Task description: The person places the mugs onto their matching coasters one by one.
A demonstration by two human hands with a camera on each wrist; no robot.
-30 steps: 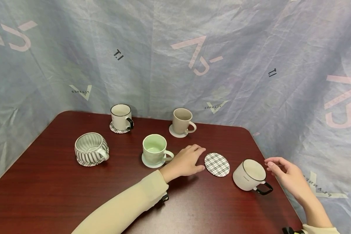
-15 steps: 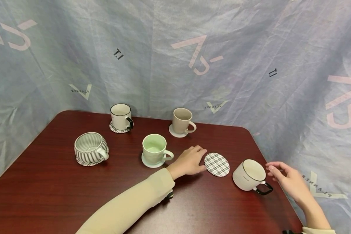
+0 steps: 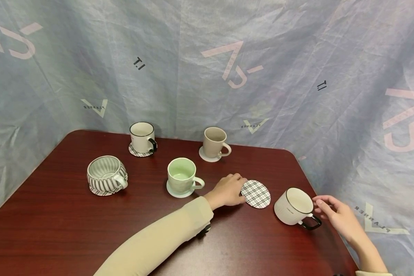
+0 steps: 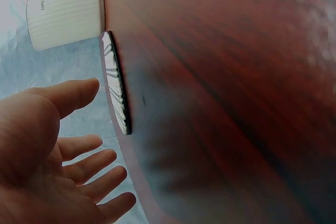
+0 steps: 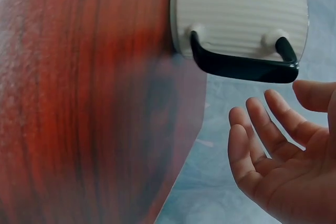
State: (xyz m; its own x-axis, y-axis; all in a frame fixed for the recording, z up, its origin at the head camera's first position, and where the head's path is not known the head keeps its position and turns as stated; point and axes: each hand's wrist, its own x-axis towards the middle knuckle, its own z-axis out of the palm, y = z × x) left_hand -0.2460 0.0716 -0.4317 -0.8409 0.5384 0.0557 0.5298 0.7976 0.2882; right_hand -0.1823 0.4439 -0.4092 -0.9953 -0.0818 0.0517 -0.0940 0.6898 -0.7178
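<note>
My left hand [image 3: 226,189] hovers low over the table at the left edge of a round plaid coaster [image 3: 257,194]. In the left wrist view its thumb and fingers are loosely spread, with a gap between them and the coaster [image 4: 115,82]. Just right of the coaster stands a white ribbed mug [image 3: 289,210] with a dark rim and black handle. Beside that mug, near its rim and handle, is my right hand [image 3: 339,217], its fingers relaxed and holding nothing. From the right wrist, the black handle [image 5: 244,66] shows right by the thumb tip.
On coasters stand a green cup [image 3: 181,180], a beige mug [image 3: 212,143], a white mug with black handle [image 3: 140,140] and a striped cup [image 3: 105,182]. The table's right edge [image 3: 345,245] runs beneath the right forearm; a printed cloth [image 3: 179,69] hangs behind.
My left hand has shifted slightly right, up to the coaster's edge. My right hand has dipped a little and stays beside the mug. The cups and coasters have not moved.
</note>
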